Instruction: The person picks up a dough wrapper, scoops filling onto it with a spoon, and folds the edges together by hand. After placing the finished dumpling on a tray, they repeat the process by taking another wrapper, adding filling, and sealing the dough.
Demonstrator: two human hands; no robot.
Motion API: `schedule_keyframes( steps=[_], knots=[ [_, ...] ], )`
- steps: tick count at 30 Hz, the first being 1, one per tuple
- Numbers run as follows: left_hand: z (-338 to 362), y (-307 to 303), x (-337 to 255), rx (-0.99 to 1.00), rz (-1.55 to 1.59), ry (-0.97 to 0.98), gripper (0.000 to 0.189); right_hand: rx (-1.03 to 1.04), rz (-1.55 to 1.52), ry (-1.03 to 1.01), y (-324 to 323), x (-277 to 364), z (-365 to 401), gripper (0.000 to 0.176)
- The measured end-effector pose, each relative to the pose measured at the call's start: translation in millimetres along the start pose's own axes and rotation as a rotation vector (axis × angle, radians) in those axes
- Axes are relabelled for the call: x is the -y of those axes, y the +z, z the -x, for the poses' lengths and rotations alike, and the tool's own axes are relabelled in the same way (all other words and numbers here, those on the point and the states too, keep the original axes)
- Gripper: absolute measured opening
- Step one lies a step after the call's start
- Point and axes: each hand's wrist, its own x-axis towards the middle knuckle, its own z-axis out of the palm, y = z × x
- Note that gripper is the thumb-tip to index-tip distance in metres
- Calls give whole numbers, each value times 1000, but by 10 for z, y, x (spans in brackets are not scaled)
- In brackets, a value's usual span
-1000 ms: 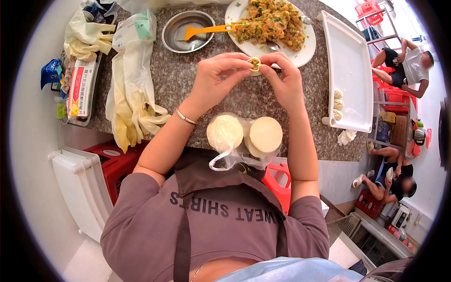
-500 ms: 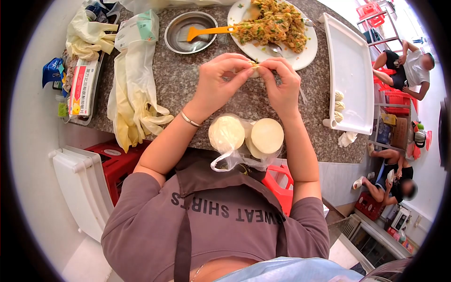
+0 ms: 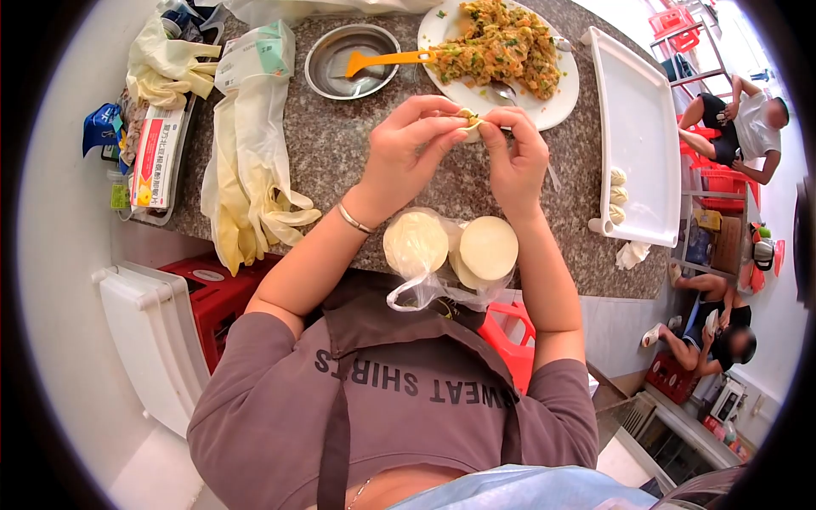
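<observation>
So both bare hands are on one little dumpling (image 3: 474,135), held up over the counter (image 3: 340,161) just on the near side of the big plate (image 3: 567,92). The left hand (image 3: 408,151) has its thumb and fingertips pinched on one side of the wrapper, and the right hand (image 3: 518,157) is pinched on the other. A bit of filling shows at the top, so it doesn't look fully closed.

What I'd worry about: if there's too much filling or the pinch is too hard, it could ooze out or split the dough. Filling smeared on the rim could also keep the edges from sticking. The two stacks of round wrappers (image 3: 490,246) sit in a plastic bag (image 3: 410,295) right by the counter's near edge, between the forearms, so a careless elbow might drag them off. The orange spatula (image 3: 391,59) bridges the bowl (image 3: 327,64) and plate, so a bump could knock it.

Hard to make out: the fingers cover most of the seam, and the dumpling's underside is hidden. I can't tell if there's water in the bowl. The spoon (image 3: 505,92) is partly hidden by the filling heap (image 3: 506,47).
</observation>
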Motion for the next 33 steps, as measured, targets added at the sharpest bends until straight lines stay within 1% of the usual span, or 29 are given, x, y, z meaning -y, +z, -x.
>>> schedule_keyframes(
  steps=[4,5,6,7,8,9,10,12,15,17,19,20,22,25,26,28,30,31,33],
  knots=[
    [-3,17,16,35,22,-68,11,8,50,-20,-13,-2,-18,5],
    [22,33,36,33,171,-172,11,8,52,-21,-35,6,-34,5],
    [36,40,44,31,320,-277,11,68,23,20,-75,17,-57,6],
    [39,27,47,30,320,-277,11,129,-5,62,-116,21,-78,7],
    [39,0,47,77,358,-319,16,129,-4,62,-159,4,-103,7],
    [39,-13,40,126,396,-362,21,188,6,69,-202,-17,-133,7],
    [36,-8,27,128,398,-363,21,245,16,77,-227,-15,-148,8],
    [26,3,-3,99,347,-318,31,241,20,71,-207,71,-157,9],
    [13,-12,-41,109,363,-351,36,209,44,52,-182,91,-137,9],
    [21,1,-48,93,339,-352,36,180,67,40,-156,79,-106,8],
    [30,19,-36,75,315,-352,36,107,91,52,-108,79,-70,7],
    [40,28,-21,40,288,-338,37,106,90,51,-106,72,-70,7],
    [40,34,-11,4,262,-322,38,136,150,-41,-104,60,-72,6],
    [42,44,-15,-1,284,-305,37,95,137,-7,-84,44,-52,7],
    [49,55,-21,-31,297,-301,34,96,137,-7,-75,35,-43,7],
    [58,59,-37,-63,310,-296,31,15,97,-7,-55,17,-28,7],
    [60,50,-52,-71,264,-237,18,4,87,-13,-37,13,-14,8],
    [66,50,-42,-71,263,-237,18,-8,78,-17,-30,13,-8,8],
    [77,54,-5,-53,205,-154,11,-13,62,-17,-20,14,-4,8]
  ],
)
